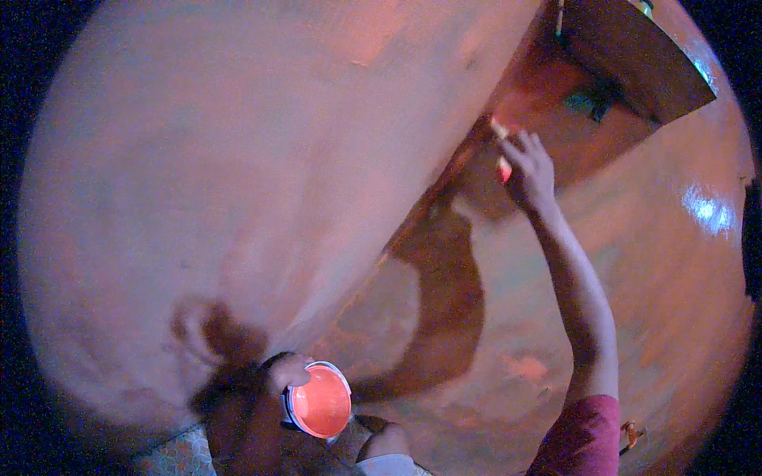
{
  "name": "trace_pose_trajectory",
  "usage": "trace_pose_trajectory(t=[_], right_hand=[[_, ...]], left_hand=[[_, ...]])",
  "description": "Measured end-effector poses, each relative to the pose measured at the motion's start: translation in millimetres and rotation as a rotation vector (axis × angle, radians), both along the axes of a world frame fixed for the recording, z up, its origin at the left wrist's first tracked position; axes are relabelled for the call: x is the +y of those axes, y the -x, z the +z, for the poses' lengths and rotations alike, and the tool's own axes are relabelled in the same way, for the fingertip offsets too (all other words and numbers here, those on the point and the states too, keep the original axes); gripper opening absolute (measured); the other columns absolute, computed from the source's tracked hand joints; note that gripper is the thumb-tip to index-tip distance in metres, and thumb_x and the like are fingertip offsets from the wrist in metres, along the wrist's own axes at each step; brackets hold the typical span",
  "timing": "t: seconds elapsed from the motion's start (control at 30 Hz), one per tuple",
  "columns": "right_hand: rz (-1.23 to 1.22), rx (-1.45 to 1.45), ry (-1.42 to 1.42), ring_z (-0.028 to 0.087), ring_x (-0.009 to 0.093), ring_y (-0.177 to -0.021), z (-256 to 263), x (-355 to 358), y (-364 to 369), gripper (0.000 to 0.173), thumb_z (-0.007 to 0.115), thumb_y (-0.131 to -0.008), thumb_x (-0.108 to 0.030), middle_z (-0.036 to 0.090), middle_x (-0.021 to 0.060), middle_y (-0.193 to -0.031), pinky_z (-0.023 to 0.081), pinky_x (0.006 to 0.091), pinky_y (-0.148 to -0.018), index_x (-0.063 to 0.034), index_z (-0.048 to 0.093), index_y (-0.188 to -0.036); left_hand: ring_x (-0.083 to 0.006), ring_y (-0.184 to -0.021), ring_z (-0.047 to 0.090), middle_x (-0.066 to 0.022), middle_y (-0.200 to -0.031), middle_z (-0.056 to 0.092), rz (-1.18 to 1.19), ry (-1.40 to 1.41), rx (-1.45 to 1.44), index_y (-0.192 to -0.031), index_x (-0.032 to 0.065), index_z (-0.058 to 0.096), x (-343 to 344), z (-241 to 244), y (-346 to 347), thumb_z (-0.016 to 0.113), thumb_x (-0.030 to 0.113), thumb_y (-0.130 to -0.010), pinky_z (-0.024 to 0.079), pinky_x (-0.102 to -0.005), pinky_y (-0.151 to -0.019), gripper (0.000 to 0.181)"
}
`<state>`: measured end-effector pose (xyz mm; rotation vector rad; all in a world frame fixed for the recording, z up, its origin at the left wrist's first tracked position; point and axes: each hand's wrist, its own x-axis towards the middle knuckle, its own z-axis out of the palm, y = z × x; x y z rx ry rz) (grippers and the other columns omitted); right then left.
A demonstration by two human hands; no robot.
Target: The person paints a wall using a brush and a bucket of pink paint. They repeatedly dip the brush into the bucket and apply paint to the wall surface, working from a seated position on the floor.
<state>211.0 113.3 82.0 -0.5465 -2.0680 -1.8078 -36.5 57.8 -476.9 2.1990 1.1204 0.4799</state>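
My right hand point(533, 172) is stretched far out. It grips a small, blurred tool, probably a paintbrush point(499, 128), whose pale end meets the dark seam between two broad painted surfaces. A bright red-orange part point(505, 171) shows below my fingers. Low in the view, my left hand point(290, 373) has its fingers over the rim of a small round bucket point(321, 400). Glossy orange, seemingly paint, fills the view inside the bucket. The large pale surface point(238, 149) lies left of the seam, and a patchy orange-brown surface point(536, 309) lies right of it.
A dark brown panel point(643, 59) juts out at the upper right, with shadow and a small dark object point(597, 110) below it. A small orange object point(632, 434) is at the lower right. Patterned flooring or cloth point(172, 455) shows at the lower left.
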Motion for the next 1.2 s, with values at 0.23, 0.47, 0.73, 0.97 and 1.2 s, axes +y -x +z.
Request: trace_pose_trajectory(t=[0.23, 0.47, 0.73, 0.97, 1.2], right_hand=[[-0.234, 0.210, -0.235, 0.053, 0.037, -0.107, 147, 51, 16, 0.044, 0.063, -0.073, -0.007, 0.053, 0.0099, -0.121, 0.049, 0.0431, -0.089, -0.0160, 0.058, -0.116], [-0.403, 0.352, -0.154, 0.055, 0.035, -0.107, 164, 41, 23, 0.040, 0.065, -0.074, -0.012, 0.051, 0.0097, -0.128, 0.049, 0.0439, -0.089, -0.0150, 0.060, -0.113], [-0.199, 0.292, -0.341, 0.055, 0.035, -0.104, 162, 21, 1, 0.035, 0.064, -0.074, -0.013, 0.056, 0.0108, -0.121, 0.050, 0.0431, -0.086, -0.0143, 0.063, -0.109], [-0.167, 0.239, -0.285, 0.056, 0.034, -0.102, 150, 31, -30, 0.033, 0.065, -0.074, -0.013, 0.060, 0.0107, -0.114, 0.050, 0.0424, -0.083, -0.0131, 0.064, -0.107], [-0.183, 0.323, -0.298, 0.061, 0.033, -0.093, 157, 56, -13, 0.031, 0.061, -0.079, -0.019, 0.064, 0.0111, -0.104, 0.052, 0.0420, -0.078, -0.0165, 0.063, -0.109]], left_hand=[[-0.0335, -0.081, 0.065, -0.0191, -0.093, 0.067, 0.089, 0.196, 0.275, -0.098, 0.0058, 0.068, 11, -7, -13, 0.055, 0.019, -0.066, 0.053, -0.0427, -0.070, 0.037], [-0.0320, -0.077, 0.066, -0.0200, -0.089, 0.067, 0.127, 0.195, 0.153, -0.094, 0.0054, 0.069, 25, -67, -16, 0.057, 0.022, -0.065, 0.053, -0.0429, -0.067, 0.035], [-0.0324, -0.083, 0.066, -0.0198, -0.093, 0.067, 0.031, 0.208, 0.197, -0.097, 0.0057, 0.068, 24, -45, -11, 0.057, 0.021, -0.064, 0.053, -0.0423, -0.073, 0.038], [-0.0327, -0.085, 0.065, -0.0200, -0.095, 0.067, 0.071, 0.058, 0.139, -0.099, 0.0057, 0.068, 20, -48, -12, 0.057, 0.020, -0.064, 0.052, -0.0425, -0.074, 0.039], [-0.0321, -0.085, 0.066, -0.0194, -0.097, 0.067, 0.052, 0.224, 0.167, -0.100, 0.0059, 0.067, 15, -46, -11, 0.058, 0.019, -0.065, 0.053, -0.0421, -0.073, 0.039]])
